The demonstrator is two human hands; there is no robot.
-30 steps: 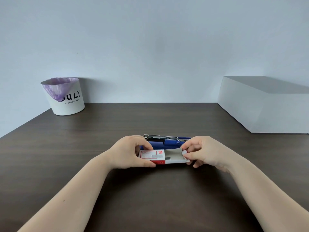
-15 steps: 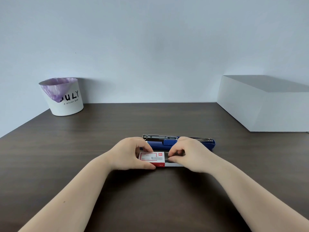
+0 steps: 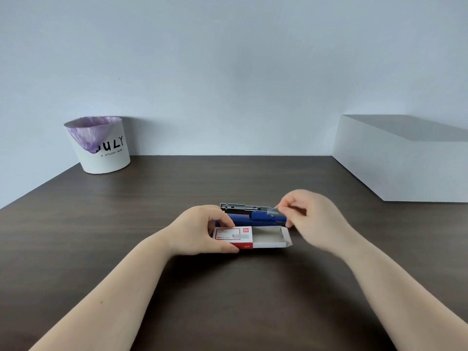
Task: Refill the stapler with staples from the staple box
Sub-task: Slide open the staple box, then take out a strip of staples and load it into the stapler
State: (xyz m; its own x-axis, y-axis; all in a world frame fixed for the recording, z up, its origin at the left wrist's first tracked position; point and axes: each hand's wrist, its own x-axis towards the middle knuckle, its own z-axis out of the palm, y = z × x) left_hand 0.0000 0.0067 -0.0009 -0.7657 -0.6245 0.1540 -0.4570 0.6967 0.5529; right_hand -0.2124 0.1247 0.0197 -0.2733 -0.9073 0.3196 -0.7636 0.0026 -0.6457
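A red and white staple box (image 3: pixel 234 236) lies on the dark table, its white inner tray (image 3: pixel 272 239) slid out to the right. My left hand (image 3: pixel 200 230) grips the box sleeve at its left end. Just behind the box lies the blue stapler (image 3: pixel 255 217), opened, with its metal staple channel (image 3: pixel 240 206) exposed on top. My right hand (image 3: pixel 314 219) hovers over the stapler's right end, blurred, pinching a small silvery strip of staples (image 3: pixel 273 211) between thumb and fingers.
A white bin (image 3: pixel 101 145) with a purple liner stands at the back left by the wall. A large white box (image 3: pixel 402 160) sits at the back right. The dark wooden table (image 3: pixel 228 300) stretches toward me.
My right hand reached into the slid-out tray, then lifted up and back toward the stapler with a strip of staples. The left hand kept hold of the box.
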